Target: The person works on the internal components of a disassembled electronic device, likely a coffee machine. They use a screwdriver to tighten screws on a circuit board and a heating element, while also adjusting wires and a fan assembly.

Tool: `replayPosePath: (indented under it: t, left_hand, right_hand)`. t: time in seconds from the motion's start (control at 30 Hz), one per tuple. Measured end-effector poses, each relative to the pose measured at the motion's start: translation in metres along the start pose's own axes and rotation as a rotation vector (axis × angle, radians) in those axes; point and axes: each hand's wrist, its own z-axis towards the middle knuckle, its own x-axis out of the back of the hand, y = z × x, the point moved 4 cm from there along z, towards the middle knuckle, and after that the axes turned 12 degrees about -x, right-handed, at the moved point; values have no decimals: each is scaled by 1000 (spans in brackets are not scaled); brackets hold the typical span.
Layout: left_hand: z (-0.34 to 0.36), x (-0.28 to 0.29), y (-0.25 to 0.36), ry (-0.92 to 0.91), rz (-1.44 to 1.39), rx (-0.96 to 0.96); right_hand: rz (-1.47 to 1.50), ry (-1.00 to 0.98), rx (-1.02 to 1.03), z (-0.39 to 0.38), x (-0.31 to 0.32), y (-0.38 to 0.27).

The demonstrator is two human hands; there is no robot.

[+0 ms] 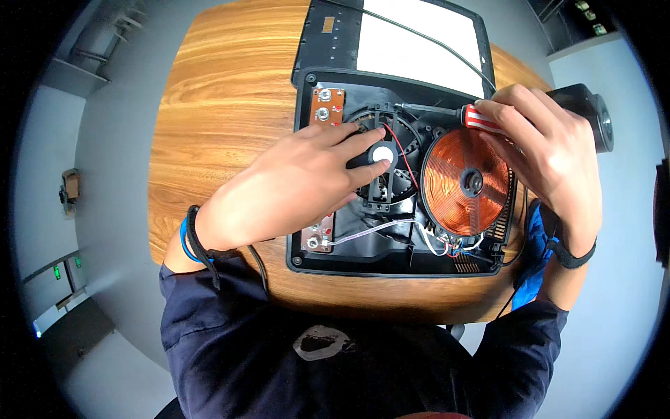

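An opened black appliance housing (363,265) that looks like an induction cooker base lies on the table before me. My left hand (300,167) rests on the round black cooling fan (403,185), its fingers stretched out and spread across the fan's frame and white-centred hub. In my right hand (551,136) is a screwdriver (483,120) with a red and white striped handle. Its shaft points left, and the tip is at the upper edge of the fan frame; whether it touches a screw is too small to tell. To the fan's right sits a copper coil (447,178).
Brown circuit boards (338,100) line the housing's left side, the lower one partly behind my left hand. Thin white wires (377,228) cross below the fan. Beyond lies a black-framed white panel (419,42) under a cable. At right are a black rounded object (599,115) and blue material (534,244).
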Motion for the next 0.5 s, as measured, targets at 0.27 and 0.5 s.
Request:
replayPosePath:
  t: [0.27,0.5]
  left_hand:
    - [-10,-3,-3,35,52,-57]
    - [-11,-7,-5,70,-7,-46]
  right_hand:
    - [-66,-168,91,31,0,-8]
    - [-126,-170,104,39,2,-14]
